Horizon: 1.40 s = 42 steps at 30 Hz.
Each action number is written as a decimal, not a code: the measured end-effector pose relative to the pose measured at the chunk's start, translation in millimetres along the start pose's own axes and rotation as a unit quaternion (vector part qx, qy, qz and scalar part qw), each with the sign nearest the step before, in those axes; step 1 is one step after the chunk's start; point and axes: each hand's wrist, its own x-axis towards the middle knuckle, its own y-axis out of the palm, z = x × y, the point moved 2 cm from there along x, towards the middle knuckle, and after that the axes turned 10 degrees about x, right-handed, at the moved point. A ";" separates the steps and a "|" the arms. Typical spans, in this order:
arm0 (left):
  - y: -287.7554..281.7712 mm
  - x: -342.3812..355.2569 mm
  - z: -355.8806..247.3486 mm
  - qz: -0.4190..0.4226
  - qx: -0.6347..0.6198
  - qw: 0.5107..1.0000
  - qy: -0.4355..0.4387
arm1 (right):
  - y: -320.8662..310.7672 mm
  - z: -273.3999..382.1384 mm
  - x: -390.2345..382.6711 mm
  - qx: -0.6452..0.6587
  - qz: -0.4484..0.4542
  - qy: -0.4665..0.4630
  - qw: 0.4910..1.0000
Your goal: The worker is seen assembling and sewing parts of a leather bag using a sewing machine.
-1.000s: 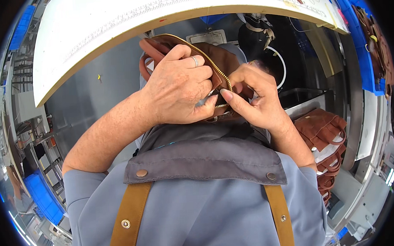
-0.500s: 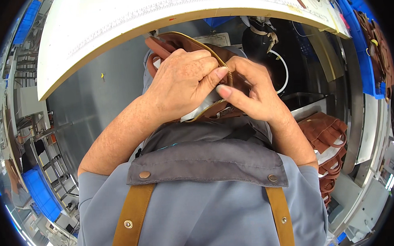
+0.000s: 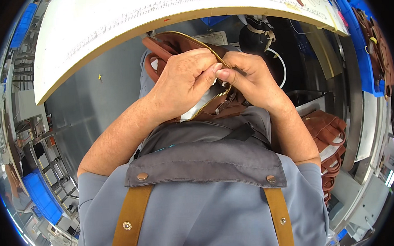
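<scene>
A: Between the grey apron (image 3: 207,162) and the white counter (image 3: 187,4): brown handbag (image 3: 236,106), mouth open, handle (image 3: 156,47) out at its left. Where's the grip?

B: Both on the gold-toothed zipper (image 3: 215,97). Left hand (image 3: 187,77) curled tight, thumb down on the finger. Right hand (image 3: 251,78) pinched, thumb in front, fingers behind the edge. Thumb tips meet, or nearly. Can't tell if a slider is in there; fingertips cover it.

A: Risks?

B: Teeth could misalign, I'd say, if the two hands pull unevenly; the edge bends sharply right there. White filling (image 3: 189,112) sits close inside the lower teeth, so it might snag if it bulges up.

A: Bag support?

B: Underside not visible. Looks soft. If one pinch slips, the edge would probably sag and the curve distort.
</scene>
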 end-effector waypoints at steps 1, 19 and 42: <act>1.1 -1.4 1.6 0.000 -0.004 1.000 0.002 | -0.8 -2.8 -0.8 0.024 0.011 0.009 1.000; 5.4 -8.8 -1.4 -0.003 0.028 0.999 0.016 | -9.4 0.9 -2.0 0.014 0.071 -0.033 0.997; -12.7 -4.3 -9.7 0.108 0.101 0.988 0.048 | -13.8 4.7 1.7 0.002 0.149 -0.025 0.988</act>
